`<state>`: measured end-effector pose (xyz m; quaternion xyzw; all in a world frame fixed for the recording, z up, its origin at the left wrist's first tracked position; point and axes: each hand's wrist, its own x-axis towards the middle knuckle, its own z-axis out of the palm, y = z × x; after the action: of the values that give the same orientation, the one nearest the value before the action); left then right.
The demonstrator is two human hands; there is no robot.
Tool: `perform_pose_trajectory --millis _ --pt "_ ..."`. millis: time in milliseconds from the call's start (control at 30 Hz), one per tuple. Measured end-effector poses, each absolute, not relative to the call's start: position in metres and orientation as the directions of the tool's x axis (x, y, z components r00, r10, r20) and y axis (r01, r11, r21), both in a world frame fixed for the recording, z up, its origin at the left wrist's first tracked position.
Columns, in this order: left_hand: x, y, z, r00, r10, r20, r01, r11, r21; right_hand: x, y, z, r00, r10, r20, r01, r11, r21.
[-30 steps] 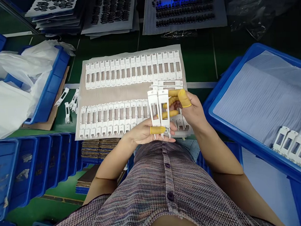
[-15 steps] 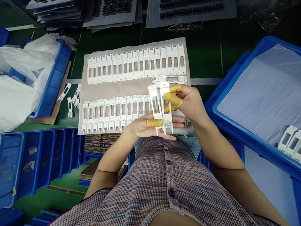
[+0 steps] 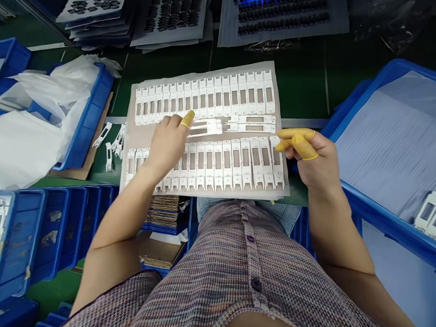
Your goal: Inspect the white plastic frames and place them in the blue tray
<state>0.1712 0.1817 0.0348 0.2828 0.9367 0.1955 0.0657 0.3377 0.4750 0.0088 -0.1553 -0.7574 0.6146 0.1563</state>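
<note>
My left hand [image 3: 169, 143], with a yellow finger cot on one finger, reaches over the lined sheet [image 3: 131, 138]. Its fingers close on the near end of white plastic frames [image 3: 213, 127] lying sideways between two rows; the thumb is hidden. More frames [image 3: 252, 119] lie sideways just right of these. An upper row of upright white frames [image 3: 242, 96] and a lower row [image 3: 235, 163] fill the sheet's long sides. Beside the sheet's right edge is my right hand [image 3: 312, 153], fingers in yellow cots partly stretched, with nothing visible in them.
Loose white frames [image 3: 108, 158] lie on the green table left of the sheet, near a blue bin [image 3: 91, 110] with plastic wrap. At right stands a blue tray [image 3: 386, 74] with frames inside. Sheets of black parts [image 3: 173, 15] lie at the back.
Both hands were together holding two frames over the lower right of the sheet. The left has moved left to the middle strip with frames; the right has withdrawn rightward without them.
</note>
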Motion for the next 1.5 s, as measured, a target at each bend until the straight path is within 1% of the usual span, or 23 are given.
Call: perform_pose_trajectory --millis 33,67,133,267,467,567,667,733,767,833,867,900,933,1000,1033,1100,1133,1167,1200,1233,1333,1400,1500 --pt "0.161 0.179 0.032 -0.840 0.543 0.000 0.513 0.794 0.324 0.341 0.477 0.006 -0.902 0.430 0.041 0.046 0.190 -0.981" --pt "0.153 0.176 0.028 -0.838 0.545 -0.004 0.522 0.804 0.286 0.343 0.478 0.004 -0.902 0.429 0.037 0.049 0.187 -0.981" --pt "0.143 0.173 0.019 -0.822 0.569 -0.016 0.544 0.793 0.275 0.345 0.478 0.001 -0.905 0.424 0.026 0.066 0.201 -0.977" --pt "0.138 0.175 0.005 -0.818 0.574 0.033 0.566 0.793 0.225 0.340 0.476 -0.001 -0.918 0.395 0.009 0.096 0.246 -0.965" --pt "0.139 0.182 -0.003 -0.768 0.640 0.026 0.639 0.769 -0.021 0.329 0.468 0.002 -0.956 0.289 0.059 0.017 0.254 -0.967" --pt "0.141 0.179 0.001 -0.650 0.743 0.161 0.740 0.666 -0.087 0.316 0.458 0.012 -0.966 0.237 0.100 -0.021 0.315 -0.949" --pt "0.146 0.178 0.011 -0.412 0.871 0.266 0.881 0.456 -0.130 0.291 0.441 0.030 -0.976 0.166 0.141 -0.057 0.432 -0.900" --pt "0.152 0.179 0.019 -0.275 0.915 0.293 0.935 0.326 -0.140 0.272 0.428 0.039 -1.000 0.013 0.024 -0.015 0.465 -0.885" --pt "0.155 0.179 0.024 -0.222 0.927 0.302 0.950 0.275 -0.145 0.264 0.422 0.042 -0.990 -0.112 -0.084 0.025 0.452 -0.892" --pt "0.159 0.179 0.030 -0.140 0.937 0.319 0.969 0.196 -0.152 0.252 0.410 0.044 -0.881 -0.386 -0.275 0.114 0.391 -0.913" --pt "0.160 0.178 0.032 -0.110 0.939 0.325 0.975 0.165 -0.148 0.249 0.405 0.043 -0.811 -0.489 -0.320 0.152 0.353 -0.923" --pt "0.161 0.176 0.033 -0.093 0.940 0.329 0.981 0.144 -0.134 0.247 0.400 0.041 -0.769 -0.546 -0.333 0.183 0.311 -0.933" --pt "0.160 0.174 0.033 -0.102 0.934 0.342 0.983 0.147 -0.106 0.246 0.397 0.039 -0.761 -0.559 -0.330 0.211 0.269 -0.940" --pt "0.158 0.169 0.029 -0.219 0.874 0.433 0.971 0.239 0.009 0.247 0.394 0.035 -0.806 -0.492 -0.328 0.267 0.192 -0.944" --pt "0.158 0.167 0.026 -0.326 0.808 0.491 0.944 0.310 0.115 0.247 0.393 0.034 -0.839 -0.434 -0.328 0.289 0.156 -0.945" --pt "0.159 0.164 0.018 -0.570 0.612 0.548 0.820 0.379 0.429 0.249 0.391 0.033 -0.898 -0.315 -0.308 0.294 0.093 -0.951" --pt "0.162 0.165 0.015 -0.675 0.527 0.517 0.724 0.334 0.604 0.249 0.390 0.033 -0.922 -0.267 -0.281 0.273 0.067 -0.960" --pt "0.167 0.167 0.012 -0.755 0.483 0.445 0.604 0.247 0.758 0.250 0.388 0.033 -0.942 -0.227 -0.246 0.242 0.048 -0.969" --pt "0.173 0.170 0.009 -0.805 0.478 0.351 0.467 0.146 0.872 0.251 0.386 0.033 -0.958 -0.196 -0.211 0.207 0.042 -0.977" --pt "0.179 0.174 0.008 -0.829 0.495 0.261 0.329 0.055 0.943 0.251 0.383 0.032 -0.968 -0.173 -0.181 0.176 0.049 -0.983" --pt "0.194 0.188 0.007 -0.840 0.540 0.047 0.012 -0.068 0.998 0.254 0.379 0.029 -0.984 -0.126 -0.124 0.103 0.161 -0.982" --pt "0.197 0.195 0.010 -0.851 0.525 -0.022 -0.081 -0.090 0.993 0.256 0.379 0.025 -0.990 -0.113 -0.086 0.053 0.272 -0.961" --pt "0.194 0.199 0.014 -0.831 0.551 -0.075 -0.133 -0.065 0.989 0.259 0.383 0.021 -0.989 -0.142 -0.052 -0.005 0.378 -0.926"
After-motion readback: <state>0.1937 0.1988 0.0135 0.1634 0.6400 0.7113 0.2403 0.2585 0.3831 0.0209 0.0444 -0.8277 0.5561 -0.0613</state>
